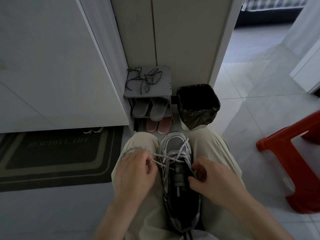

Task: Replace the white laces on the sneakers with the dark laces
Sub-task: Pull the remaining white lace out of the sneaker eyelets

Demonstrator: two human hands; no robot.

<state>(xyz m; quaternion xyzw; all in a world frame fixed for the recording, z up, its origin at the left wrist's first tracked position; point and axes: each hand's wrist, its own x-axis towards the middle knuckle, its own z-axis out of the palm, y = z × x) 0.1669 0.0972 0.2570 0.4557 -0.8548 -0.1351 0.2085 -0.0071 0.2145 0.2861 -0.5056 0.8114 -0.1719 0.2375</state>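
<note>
In the lower centre of the frame a sneaker (180, 186) lies between the person's knees, toe pointing up the frame. The white lace (174, 154) is threaded only through the eyelets nearest the toe, where it crosses. One loose strand runs left over the knee, and another lies across the toe.

The left hand (133, 172), lower centre-left, is closed in a pinch. Thumb and forefinger grip a strand of the white lace just left of the sneaker, and the other fingers are curled under.

The right hand (211, 181), lower centre-right, is curled. Its forefinger and thumb grip the sneaker's right eyelet edge beside the dark tongue. Whether lace also sits between them cannot be told.

The dark laces (144, 79) lie in a loose tangle on top of a grey rack (163, 75) at upper centre, well apart from both hands. A lined bin (199, 104) stands just right of the rack, and a red stool (285, 161) is at the right edge.
</note>
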